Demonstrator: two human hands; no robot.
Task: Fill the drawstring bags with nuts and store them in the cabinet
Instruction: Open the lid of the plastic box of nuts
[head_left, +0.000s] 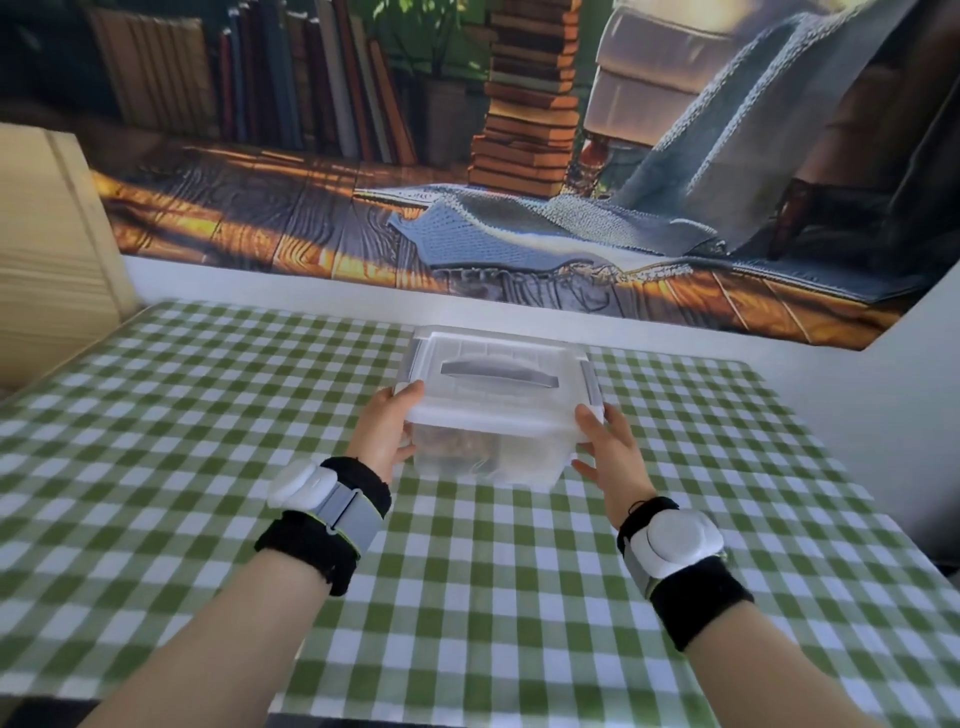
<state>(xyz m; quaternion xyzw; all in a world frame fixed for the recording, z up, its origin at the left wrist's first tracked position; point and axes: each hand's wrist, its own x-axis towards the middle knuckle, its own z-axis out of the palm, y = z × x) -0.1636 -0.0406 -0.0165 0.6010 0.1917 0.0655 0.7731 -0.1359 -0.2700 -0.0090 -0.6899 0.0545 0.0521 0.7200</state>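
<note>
Early stage: left hand (387, 431) and right hand (605, 452) grip clear box (493, 460) by its near corners toward the bench (467, 571) far edge, lid (493, 408) still on, no bags visible.

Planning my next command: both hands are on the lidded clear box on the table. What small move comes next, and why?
Probably release the grey side latch: the lid sits closed on the clear box, brownish contents show through its wall, and the left hand and right hand grip its near corners, close to the latches.
</note>
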